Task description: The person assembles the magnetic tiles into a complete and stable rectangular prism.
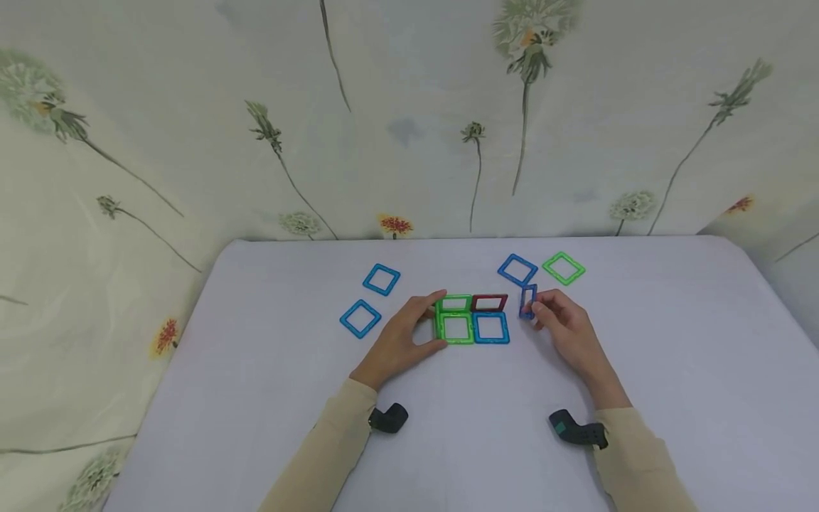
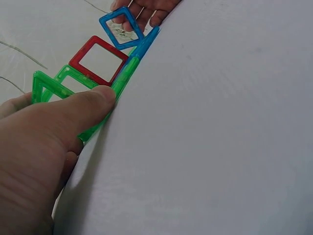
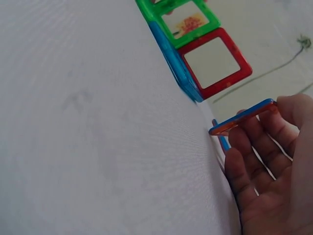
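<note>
Hollow square magnetic tiles are joined in front of me: a flat green tile (image 1: 474, 328) and a flat blue tile (image 1: 508, 328), with an upright green tile (image 1: 456, 309) and a red tile (image 1: 489, 310) standing along their far edges. Another green tile (image 2: 53, 84) stands at the left end. My left hand (image 1: 402, 340) grips that left end, its thumb on the near edge and fingers at the far corner. To the right, my right hand (image 1: 569, 331) pinches a loose blue tile (image 3: 244, 116) by one edge, upright and apart from the red tile.
Two blue tiles (image 1: 370, 286) (image 1: 348, 326) lie left of the joined tiles. Behind my right hand lie another blue tile (image 1: 505, 264) and a green tile (image 1: 552, 275). A flower-patterned cloth (image 1: 409, 178) hangs behind the white table (image 1: 467, 441).
</note>
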Motion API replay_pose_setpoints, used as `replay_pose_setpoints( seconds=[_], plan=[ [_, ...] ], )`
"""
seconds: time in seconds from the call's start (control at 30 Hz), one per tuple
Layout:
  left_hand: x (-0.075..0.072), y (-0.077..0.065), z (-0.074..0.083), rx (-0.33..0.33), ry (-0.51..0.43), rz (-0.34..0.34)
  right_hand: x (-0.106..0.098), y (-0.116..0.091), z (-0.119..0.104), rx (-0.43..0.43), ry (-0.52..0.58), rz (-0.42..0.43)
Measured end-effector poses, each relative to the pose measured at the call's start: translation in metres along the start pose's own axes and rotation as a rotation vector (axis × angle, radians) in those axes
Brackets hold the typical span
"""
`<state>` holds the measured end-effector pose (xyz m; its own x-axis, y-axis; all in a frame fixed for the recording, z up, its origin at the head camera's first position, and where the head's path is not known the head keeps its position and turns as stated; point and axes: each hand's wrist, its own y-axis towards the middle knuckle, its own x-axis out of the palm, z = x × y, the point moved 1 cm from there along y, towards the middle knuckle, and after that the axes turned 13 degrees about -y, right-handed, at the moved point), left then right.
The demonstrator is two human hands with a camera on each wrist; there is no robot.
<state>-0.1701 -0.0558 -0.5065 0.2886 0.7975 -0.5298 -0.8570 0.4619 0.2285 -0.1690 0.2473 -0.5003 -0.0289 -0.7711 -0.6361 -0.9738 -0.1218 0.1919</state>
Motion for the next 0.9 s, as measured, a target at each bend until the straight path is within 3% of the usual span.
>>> replay_pose_setpoints(
  seconds=[0.53, 0.9],
  plan=[
    [0.0007, 0.0008, -0.0012, 0.007, -0.001, 0.004, -0.0005, 0.0024, 0.0017, -0.018, 0.071, -0.017],
    [0.0008, 0.0012, 0.0007, -0.002, -0.003, 0.004, -0.0004, 0.0011, 0.0017, 0.035, 0.017, -0.017]
  ],
)
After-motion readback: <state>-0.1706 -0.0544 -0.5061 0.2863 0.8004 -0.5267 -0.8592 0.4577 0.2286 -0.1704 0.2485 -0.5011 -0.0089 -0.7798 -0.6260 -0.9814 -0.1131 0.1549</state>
